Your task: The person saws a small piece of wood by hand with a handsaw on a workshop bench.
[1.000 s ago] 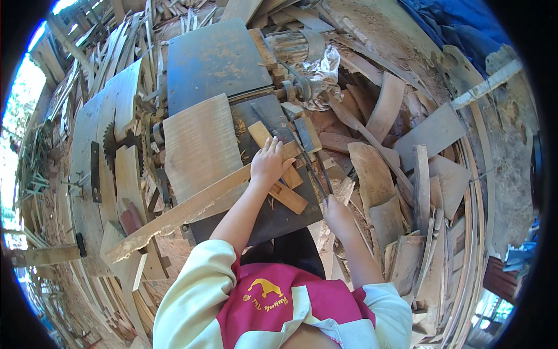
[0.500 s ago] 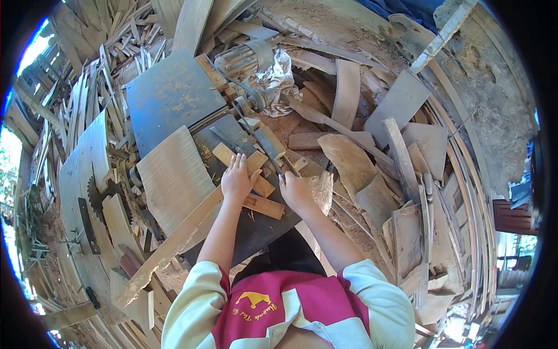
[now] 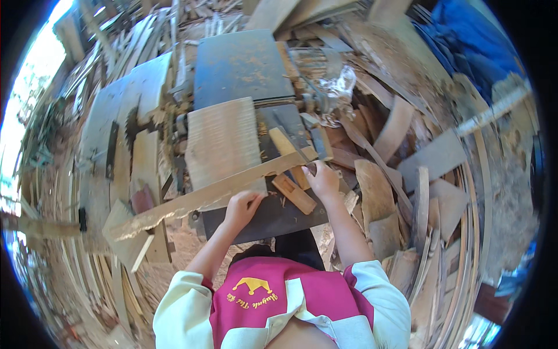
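Observation:
My left hand [image 3: 243,209] is over the near part of the machine bed, fingers drawn together at the tips; whether anything small is between them cannot be made out. Just beyond it, a long wooden strip [image 3: 215,189] with a rough near edge slants across a wide, ridged board [image 3: 224,145]. My right hand [image 3: 322,181] is closed around a slim dark tool [image 3: 306,159] at the strip's right end; its exact kind is hidden. Between my hands lies a wooden block with a slot [image 3: 294,193], beside a pale wood piece [image 3: 281,141] partly under the strip.
The machine's flat metal table [image 3: 241,70] carries wood shavings. To its left, a toothed saw blade [image 3: 131,125] stands up beside another worktop [image 3: 110,116]. Scrap boards [image 3: 378,186] pile up on the right, near crumpled clear plastic [image 3: 343,84]. A blue tarp [image 3: 465,43] is at far right.
My left hand has come off the wooden pieces and moved nearer to me. My right hand stays near the machine's right edge with the dark tool. The whole view has shifted.

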`<state>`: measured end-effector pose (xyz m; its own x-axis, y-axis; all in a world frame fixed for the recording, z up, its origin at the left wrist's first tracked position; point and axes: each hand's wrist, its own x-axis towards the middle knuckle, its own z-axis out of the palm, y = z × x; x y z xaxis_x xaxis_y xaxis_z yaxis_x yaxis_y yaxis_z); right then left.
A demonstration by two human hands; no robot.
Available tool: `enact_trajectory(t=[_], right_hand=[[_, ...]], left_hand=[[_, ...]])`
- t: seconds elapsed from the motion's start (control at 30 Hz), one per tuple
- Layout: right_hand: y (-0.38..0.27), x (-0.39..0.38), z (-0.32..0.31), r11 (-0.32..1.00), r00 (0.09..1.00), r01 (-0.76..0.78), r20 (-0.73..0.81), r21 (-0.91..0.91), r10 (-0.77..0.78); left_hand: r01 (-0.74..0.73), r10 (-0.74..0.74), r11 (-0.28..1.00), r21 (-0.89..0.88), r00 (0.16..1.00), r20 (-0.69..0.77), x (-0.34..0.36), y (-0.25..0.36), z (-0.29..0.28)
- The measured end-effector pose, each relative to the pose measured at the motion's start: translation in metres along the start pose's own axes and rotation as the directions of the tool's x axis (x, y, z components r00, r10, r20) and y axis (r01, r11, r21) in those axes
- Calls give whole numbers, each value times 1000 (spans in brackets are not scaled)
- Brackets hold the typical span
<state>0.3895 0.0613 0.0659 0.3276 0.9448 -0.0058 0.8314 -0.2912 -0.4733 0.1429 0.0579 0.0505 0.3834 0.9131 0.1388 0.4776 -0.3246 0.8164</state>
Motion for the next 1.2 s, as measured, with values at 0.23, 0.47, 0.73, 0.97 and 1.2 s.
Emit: enact_trajectory(t=[0.23,0.47,0.73,0.97,1.2], right_hand=[[-7,39,23,953,953,297,71,-60,-293],[-23,74,21,866,810,491,318,91,-492],[-26,78,19,804,769,594,304,-12,-563],[-51,71,21,833,834,549,111,-65,-541],[-88,40,52,941,933,338,-129,-17,-337]], left_hand=[[383,-416,900,-208,898,-147,-120,-17,-47],[426,-452,892,-150,829,-329,-123,5,-52],[375,-403,902,-213,557,-726,-167,-56,-141],[589,-432,724,-359,-17,-902,-230,-148,-314],[952,-433,302,-40,100,-896,-265,-276,-445]])
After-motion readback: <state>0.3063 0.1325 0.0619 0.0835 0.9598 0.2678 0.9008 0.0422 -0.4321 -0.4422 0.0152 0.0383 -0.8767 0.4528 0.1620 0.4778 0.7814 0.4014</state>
